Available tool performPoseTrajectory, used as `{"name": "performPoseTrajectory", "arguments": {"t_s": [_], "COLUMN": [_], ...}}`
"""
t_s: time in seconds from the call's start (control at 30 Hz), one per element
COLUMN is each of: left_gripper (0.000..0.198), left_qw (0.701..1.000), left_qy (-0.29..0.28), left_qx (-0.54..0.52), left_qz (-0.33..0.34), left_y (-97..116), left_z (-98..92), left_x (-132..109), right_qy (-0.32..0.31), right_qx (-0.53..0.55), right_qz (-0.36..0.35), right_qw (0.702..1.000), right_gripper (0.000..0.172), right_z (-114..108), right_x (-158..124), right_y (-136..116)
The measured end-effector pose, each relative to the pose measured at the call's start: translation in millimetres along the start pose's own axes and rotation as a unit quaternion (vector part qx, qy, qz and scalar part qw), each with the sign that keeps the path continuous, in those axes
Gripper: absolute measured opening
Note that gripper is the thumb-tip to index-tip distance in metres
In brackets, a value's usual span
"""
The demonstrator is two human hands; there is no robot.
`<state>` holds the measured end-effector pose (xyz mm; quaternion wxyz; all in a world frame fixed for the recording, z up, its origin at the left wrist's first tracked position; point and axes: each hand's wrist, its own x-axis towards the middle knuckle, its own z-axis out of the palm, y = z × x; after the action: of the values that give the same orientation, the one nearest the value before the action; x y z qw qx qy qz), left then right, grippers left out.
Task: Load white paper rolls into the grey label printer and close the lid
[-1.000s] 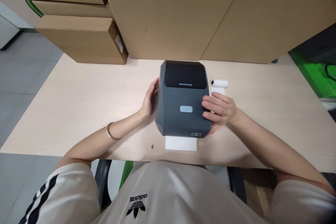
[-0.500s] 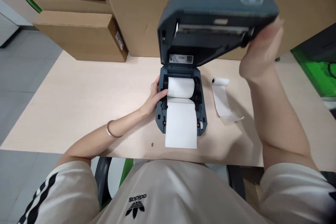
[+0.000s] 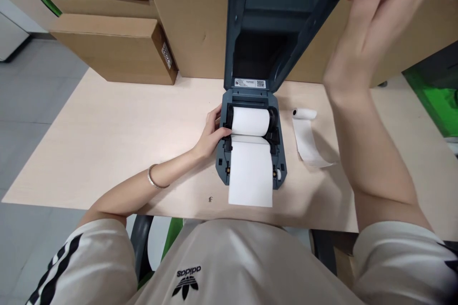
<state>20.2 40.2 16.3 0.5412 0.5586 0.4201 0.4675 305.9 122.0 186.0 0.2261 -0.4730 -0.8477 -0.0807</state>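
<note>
open printer (image 3: 282, 145), lid (image 3: 270, 5) up
angular plastic shell, mid-table (image 3: 143, 119); smooth white paper roll (image 3: 250, 121) inside. left hand (image 3: 210, 137): gripping the left rim, thumb over edge. right hand (image 3: 375, 24): blurred, right of lid; grip cannot be told.

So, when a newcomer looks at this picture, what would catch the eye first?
Probably the open, dark blue-grey plastic printer in the middle of the pale wood-grain table, its lid raised. Next, the wide white paper roll inside it, its strip reaching past the front, and the left hand holding the left side.
</note>
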Motion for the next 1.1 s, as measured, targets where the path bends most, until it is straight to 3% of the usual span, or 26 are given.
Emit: {"name": "performPoseTrajectory", "arguments": {"t_s": [0.07,0.1,0.17,0.2,0.37,0.47,0.53,0.73,0.97,1.1], "left_gripper": [0.083,0.084,0.085,0.086,0.080,0.078,0.078,0.078,0.075,0.074], "left_qw": [1.000,1.000,1.000,1.000,1.000,0.999,0.999,0.999,0.999,0.999], "left_qy": [0.007,0.007,0.001,0.000,0.015,0.019,0.013,0.006,0.007,0.005], "left_qx": [-0.004,-0.006,-0.006,-0.003,0.028,0.031,0.034,0.031,0.028,0.031], "left_qz": [-0.001,-0.002,-0.003,-0.002,0.004,0.002,0.003,0.014,0.015,0.021], "left_y": [4,6,11,13,21,21,21,19,19,23], "left_z": [2.1,3.0,4.0,4.2,4.8,4.8,4.1,1.4,2.8,3.5], "left_x": [-2,-3,-4,-4,-5,-4,-3,-1,-1,-2], "right_qy": [0.145,0.126,0.018,-0.050,-0.293,-0.386,-0.408,-0.368,-0.193,-0.216], "right_qx": [0.031,0.048,0.089,0.105,0.049,0.001,-0.005,0.062,0.143,0.101], "right_qz": [0.012,-0.021,-0.081,-0.096,-0.039,-0.002,0.009,0.024,0.080,0.149], "right_qw": [0.989,0.991,0.993,0.989,0.954,0.922,0.913,0.927,0.967,0.960], "right_gripper": [0.073,0.060,0.041,0.042,0.064,0.067,0.064,0.065,0.084,0.089], "right_z": [11,19,36,43,55,51,50,41,-36,-57], "right_x": [-19,-27,-39,-42,-33,-21,-16,-11,-25,-49], "right_y": [-20,-31,-49,-56,-75,-81,-82,-75,-36,10]}}
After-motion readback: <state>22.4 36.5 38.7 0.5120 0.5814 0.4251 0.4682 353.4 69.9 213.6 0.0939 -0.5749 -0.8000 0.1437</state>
